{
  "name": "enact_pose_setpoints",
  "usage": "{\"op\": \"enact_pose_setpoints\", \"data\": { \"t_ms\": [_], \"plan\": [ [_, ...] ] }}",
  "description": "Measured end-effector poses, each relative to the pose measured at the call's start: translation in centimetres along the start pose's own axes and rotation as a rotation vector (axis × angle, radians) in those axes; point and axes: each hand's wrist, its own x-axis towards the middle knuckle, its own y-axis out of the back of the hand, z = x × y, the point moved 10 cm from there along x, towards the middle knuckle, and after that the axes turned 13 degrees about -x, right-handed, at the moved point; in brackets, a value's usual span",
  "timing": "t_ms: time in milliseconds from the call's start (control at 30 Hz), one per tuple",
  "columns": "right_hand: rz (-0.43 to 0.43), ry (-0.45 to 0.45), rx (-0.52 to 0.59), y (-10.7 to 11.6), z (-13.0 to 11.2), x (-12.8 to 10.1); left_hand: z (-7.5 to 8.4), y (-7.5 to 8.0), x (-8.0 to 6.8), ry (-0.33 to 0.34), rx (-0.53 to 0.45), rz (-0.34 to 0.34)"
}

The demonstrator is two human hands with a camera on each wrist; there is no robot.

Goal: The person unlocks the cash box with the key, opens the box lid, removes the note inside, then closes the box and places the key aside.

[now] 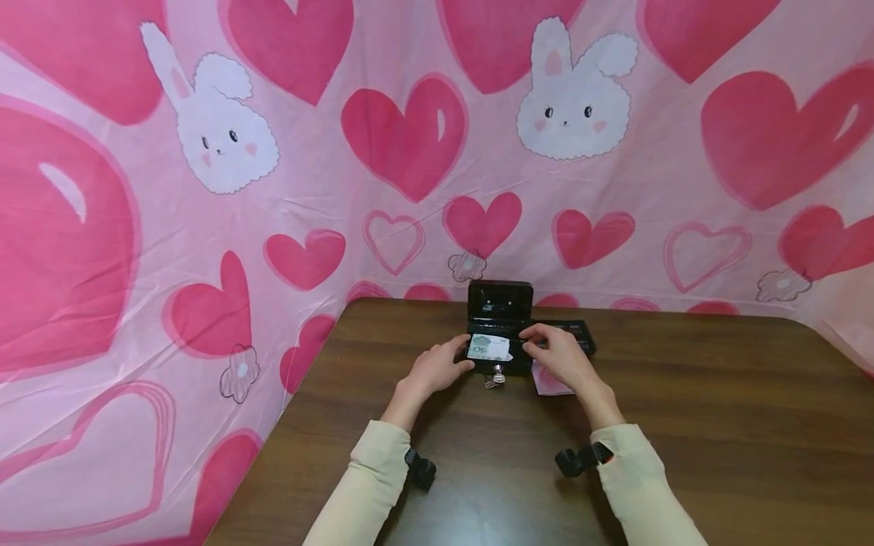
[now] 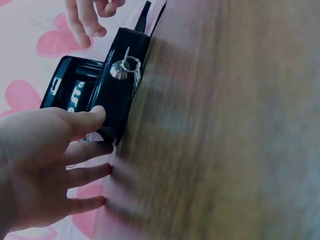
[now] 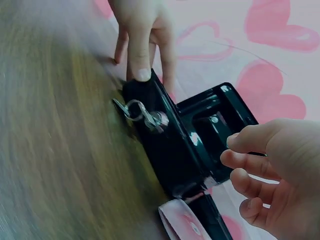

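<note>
A small black cash box (image 1: 501,334) stands open at the table's far edge, lid (image 1: 501,297) upright. A greenish banknote (image 1: 488,347) lies inside. Keys (image 1: 498,375) hang from the front lock. My left hand (image 1: 456,358) rests at the box's left front corner; its thumb (image 2: 92,118) touches the rim and the fingers lie straight beside the box (image 2: 119,87). My right hand (image 1: 534,339) hovers over the right side of the box (image 3: 172,147), its fingers (image 3: 240,162) loosely curled and holding nothing. The keys (image 3: 141,113) show in both wrist views.
A black insert tray (image 1: 582,334) lies just right of the box. A pink note (image 1: 549,383) sits on the wooden table (image 1: 683,425) under my right wrist. A pink heart-and-bunny cloth (image 1: 410,152) hangs behind and to the left.
</note>
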Motion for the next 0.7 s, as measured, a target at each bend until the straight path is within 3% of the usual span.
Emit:
{"op": "enact_pose_setpoints", "data": {
  "t_ms": [300,700],
  "plan": [
    [0.022,0.007,-0.001,-1.4,-1.1,0.2,-0.2,-0.1,0.0,0.006,0.003,0.008],
    [0.014,0.014,-0.106,-2.6,-1.1,1.5,0.0,0.0,0.1,0.006,0.003,0.016]
  ]
}}
